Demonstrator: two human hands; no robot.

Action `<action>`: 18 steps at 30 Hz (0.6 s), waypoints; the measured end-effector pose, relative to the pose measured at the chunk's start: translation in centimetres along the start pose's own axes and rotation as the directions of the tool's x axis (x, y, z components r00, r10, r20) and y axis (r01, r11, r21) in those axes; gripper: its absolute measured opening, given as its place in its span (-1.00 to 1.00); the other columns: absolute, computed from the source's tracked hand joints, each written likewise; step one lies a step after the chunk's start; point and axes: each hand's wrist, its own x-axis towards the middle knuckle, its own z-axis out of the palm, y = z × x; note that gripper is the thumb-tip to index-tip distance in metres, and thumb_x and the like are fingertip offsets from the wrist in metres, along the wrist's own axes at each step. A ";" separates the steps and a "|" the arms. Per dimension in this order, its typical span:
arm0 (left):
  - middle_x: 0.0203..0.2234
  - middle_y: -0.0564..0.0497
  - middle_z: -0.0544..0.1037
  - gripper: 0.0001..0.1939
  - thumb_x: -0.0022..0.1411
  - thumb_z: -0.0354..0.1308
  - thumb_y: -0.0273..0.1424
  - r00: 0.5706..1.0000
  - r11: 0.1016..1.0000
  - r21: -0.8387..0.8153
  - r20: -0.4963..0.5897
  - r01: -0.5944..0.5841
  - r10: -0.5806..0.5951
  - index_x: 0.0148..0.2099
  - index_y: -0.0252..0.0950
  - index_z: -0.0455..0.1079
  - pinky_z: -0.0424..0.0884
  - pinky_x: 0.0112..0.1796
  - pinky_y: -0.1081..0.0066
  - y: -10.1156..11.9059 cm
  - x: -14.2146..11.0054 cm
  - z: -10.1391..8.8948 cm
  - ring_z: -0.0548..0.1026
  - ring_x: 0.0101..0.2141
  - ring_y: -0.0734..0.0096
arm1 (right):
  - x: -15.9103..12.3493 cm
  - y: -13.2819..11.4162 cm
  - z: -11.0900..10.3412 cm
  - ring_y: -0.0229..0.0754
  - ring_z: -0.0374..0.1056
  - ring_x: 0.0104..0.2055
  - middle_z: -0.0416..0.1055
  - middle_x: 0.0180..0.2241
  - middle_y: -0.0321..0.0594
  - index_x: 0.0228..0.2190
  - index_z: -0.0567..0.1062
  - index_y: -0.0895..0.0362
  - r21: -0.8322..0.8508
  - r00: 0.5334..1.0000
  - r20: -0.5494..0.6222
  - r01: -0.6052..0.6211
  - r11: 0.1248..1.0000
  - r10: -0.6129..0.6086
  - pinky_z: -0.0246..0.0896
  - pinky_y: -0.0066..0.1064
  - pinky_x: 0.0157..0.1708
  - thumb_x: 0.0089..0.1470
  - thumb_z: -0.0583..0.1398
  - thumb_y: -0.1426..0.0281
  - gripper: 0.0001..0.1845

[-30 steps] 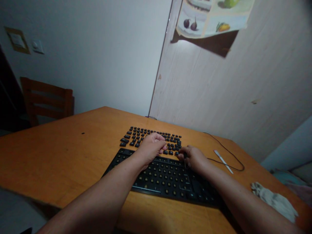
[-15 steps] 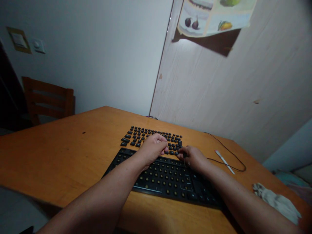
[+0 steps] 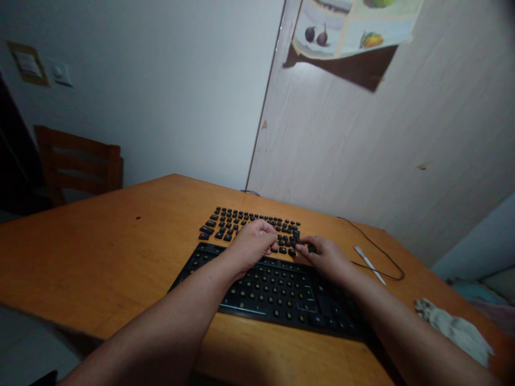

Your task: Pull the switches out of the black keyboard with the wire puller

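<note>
A black keyboard (image 3: pixel 277 316) lies on the table with most of its main keys off, baring rows of small key mounts. Behind it, loose black keycaps (image 3: pixel 206 230) are laid out in rows. My left hand (image 3: pixel 257 238) hovers over the middle of these rows, fingers curled closed; what they hold, if anything, is hidden. At the right end of the rows is my right hand (image 3: pixel 324 256), its thumb and forefinger apart beside the last keycaps. Its other fingers are in shadow above the keyboard's right part.
The wooden table (image 3: pixel 100 252) reaches the wall. On the right lie a dark cable (image 3: pixel 386 276), a white pen-like stick (image 3: pixel 370 265) and a crumpled pale cloth (image 3: pixel 454 332). A small dark piece (image 3: pixel 138 218) lies far left. A wooden chair (image 3: pixel 80 161) stands beyond the table.
My right hand has shifted slightly right and away from the front keycap at the row's right end, with its thumb and forefinger parting. My left hand has stayed in place.
</note>
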 end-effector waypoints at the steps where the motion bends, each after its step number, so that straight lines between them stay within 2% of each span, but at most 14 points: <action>1: -0.55 0.05 0.49 -0.91 0.10 0.10 -0.51 1.000 1.000 0.006 0.007 -0.005 0.005 -0.28 -0.33 0.31 0.29 -0.48 0.56 -0.1 0.0 0.0 0.39 -0.55 0.57 | -0.4 -0.3 -0.4 -0.06 0.42 -0.19 0.53 -0.23 -0.08 -0.17 0.57 0.13 0.024 0.999 -0.043 -0.005 1.000 0.006 0.27 -0.29 -0.18 0.16 0.12 0.16 -0.63; 4: -0.55 0.06 0.48 -0.91 0.09 0.11 -0.49 0.999 1.000 0.026 0.039 -0.015 0.014 -0.29 -0.32 0.31 0.28 -0.48 0.55 -0.3 0.1 0.1 0.39 -0.55 0.56 | -2.0 -1.8 -2.0 -0.07 0.42 -0.21 0.54 -0.27 -0.14 -0.28 0.59 0.09 0.156 0.990 -0.138 -0.012 0.988 0.033 0.29 -0.28 -0.19 0.16 0.11 0.16 -0.66; 6: -0.55 0.06 0.48 -0.91 0.07 0.12 -0.49 0.998 0.998 0.049 0.067 -0.027 0.023 -0.30 -0.31 0.31 0.28 -0.48 0.54 -0.5 0.2 0.1 0.38 -0.56 0.55 | -3.4 -3.0 -3.1 -0.10 0.41 -0.25 0.53 -0.34 -0.19 -0.36 0.57 0.09 0.270 0.992 -0.116 -0.016 0.963 0.049 0.29 -0.33 -0.25 0.15 0.10 0.18 -0.68; 9: -0.55 0.06 0.49 -0.91 0.07 0.13 -0.44 0.995 0.994 0.096 0.094 -0.045 0.036 -0.30 -0.30 0.32 0.29 -0.47 0.52 -0.7 0.2 0.1 0.40 -0.54 0.52 | -5.6 -4.5 -4.4 -0.20 0.34 -0.37 0.43 -0.46 -0.26 -0.45 0.50 0.12 0.392 1.000 0.013 -0.029 0.919 0.026 0.24 -0.42 -0.37 0.13 0.10 0.25 -0.74; 12: -0.54 0.05 0.49 -0.90 0.07 0.13 -0.41 0.993 0.992 0.120 0.112 -0.041 0.027 -0.31 -0.30 0.32 0.29 -0.46 0.51 -0.8 0.1 0.1 0.42 -0.51 0.49 | -7.5 -4.8 -5.0 -0.30 0.19 -0.48 0.30 -0.52 -0.34 -0.44 0.40 0.13 0.499 0.989 0.144 -0.100 0.861 0.031 0.13 -0.50 -0.49 0.11 0.15 0.27 -0.81; 16: -0.55 0.05 0.49 -0.90 0.07 0.11 -0.43 0.990 0.990 0.133 0.140 -0.052 0.033 -0.30 -0.30 0.32 0.27 -0.47 0.51 -1.0 0.1 0.1 0.41 -0.52 0.49 | -9.4 -4.5 -5.0 -0.35 0.06 -0.55 0.19 -0.57 -0.39 -0.43 0.36 0.13 0.590 0.944 0.328 -0.235 0.772 0.036 -0.02 -0.54 -0.58 0.10 0.20 0.25 -0.79; 18: -0.55 0.05 0.49 -0.90 0.07 0.10 -0.43 0.988 0.988 0.138 0.149 -0.063 0.042 -0.30 -0.30 0.32 0.26 -0.47 0.51 -1.1 0.1 0.1 0.42 -0.51 0.48 | -9.9 -4.4 -4.9 -0.35 0.04 -0.55 0.19 -0.58 -0.39 -0.42 0.38 0.14 0.589 0.919 0.394 -0.269 0.762 0.019 -0.06 -0.54 -0.60 0.07 0.23 0.24 -0.78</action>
